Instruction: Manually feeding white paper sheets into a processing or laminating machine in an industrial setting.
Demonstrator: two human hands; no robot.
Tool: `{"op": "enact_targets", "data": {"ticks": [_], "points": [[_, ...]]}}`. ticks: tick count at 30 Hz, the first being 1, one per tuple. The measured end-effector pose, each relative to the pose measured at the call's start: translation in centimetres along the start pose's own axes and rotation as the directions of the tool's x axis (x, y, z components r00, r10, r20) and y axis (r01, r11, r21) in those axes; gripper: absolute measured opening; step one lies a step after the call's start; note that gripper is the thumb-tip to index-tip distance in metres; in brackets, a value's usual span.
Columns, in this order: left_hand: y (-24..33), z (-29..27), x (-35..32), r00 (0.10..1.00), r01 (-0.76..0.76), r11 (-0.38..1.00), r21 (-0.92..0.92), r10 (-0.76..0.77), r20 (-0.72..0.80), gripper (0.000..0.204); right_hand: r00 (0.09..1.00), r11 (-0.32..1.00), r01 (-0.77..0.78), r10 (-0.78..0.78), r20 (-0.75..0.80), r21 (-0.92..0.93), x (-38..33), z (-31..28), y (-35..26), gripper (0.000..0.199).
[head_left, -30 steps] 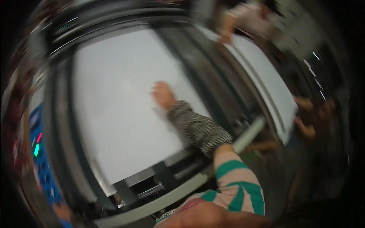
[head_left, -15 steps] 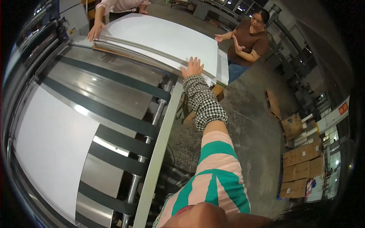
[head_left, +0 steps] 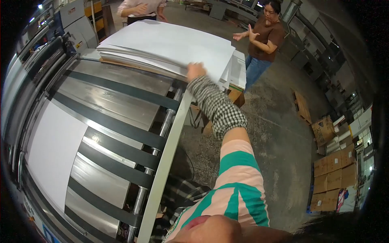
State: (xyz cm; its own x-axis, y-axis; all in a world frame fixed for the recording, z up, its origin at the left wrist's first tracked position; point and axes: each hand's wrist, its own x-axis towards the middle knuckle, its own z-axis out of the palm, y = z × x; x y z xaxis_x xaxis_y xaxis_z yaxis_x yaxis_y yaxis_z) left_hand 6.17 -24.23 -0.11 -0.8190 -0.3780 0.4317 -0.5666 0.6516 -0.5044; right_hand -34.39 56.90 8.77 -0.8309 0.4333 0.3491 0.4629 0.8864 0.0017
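Note:
My right hand [head_left: 196,71], in a black-and-white checked sleeve cover [head_left: 216,106], is at the near edge of a stack of large white sheets [head_left: 166,40], close to its right corner. The fingers look bent but are smeared by motion, so whether they grip a sheet's edge cannot be told. Several upper sheets lie slightly fanned along the near side. Left of my arm, another white sheet [head_left: 50,146] lies on the dark belts [head_left: 117,123] of a machine. My left hand is out of view.
A pale metal rail [head_left: 168,162] edges the belts on my side. Beyond the stack stands a person [head_left: 142,10] in a light top. A second person [head_left: 265,36] in a brown shirt stands to the right. A wooden pallet [head_left: 302,106] and cardboard boxes [head_left: 335,178] are on the right.
My right hand has gone from lying flat with fingers spread to bent fingers, slightly left. The far person's hands have lifted off the stack. The sheet on the belts covers less of them.

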Motion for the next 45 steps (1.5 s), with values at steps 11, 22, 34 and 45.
{"op": "enact_targets", "data": {"ticks": [11, 22, 34, 45], "points": [[25.4, -19.5, 0.7, 0.570, 0.771, -0.203, -0.604, 0.642, 0.513, 0.050, 0.818, 0.107, 0.208, -0.565, -0.113, 0.972, -35.4, 0.4, -25.4, 0.015], [16.5, -12.4, -6.3, 0.589, 0.797, -0.434, -0.420, 0.400, 0.703, 0.030, 0.743, 0.595, 0.584, -0.666, -0.069, 0.552, -32.3, 3.8, -22.0, 0.034], [14.2, -12.2, -10.5, 0.476, 0.862, -0.391, -0.324, 0.400, 0.783, 0.026, 0.478, 0.515, 0.655, -0.849, 0.225, 0.553, -30.1, 3.5, -25.8, 0.053], [11.2, -7.2, -6.1, 0.531, 0.840, -0.288, -0.460, 0.263, 0.805, 0.025, 0.452, 0.514, 0.694, -0.856, 0.251, 0.505, -29.3, 3.7, -33.8, 0.055]]}}
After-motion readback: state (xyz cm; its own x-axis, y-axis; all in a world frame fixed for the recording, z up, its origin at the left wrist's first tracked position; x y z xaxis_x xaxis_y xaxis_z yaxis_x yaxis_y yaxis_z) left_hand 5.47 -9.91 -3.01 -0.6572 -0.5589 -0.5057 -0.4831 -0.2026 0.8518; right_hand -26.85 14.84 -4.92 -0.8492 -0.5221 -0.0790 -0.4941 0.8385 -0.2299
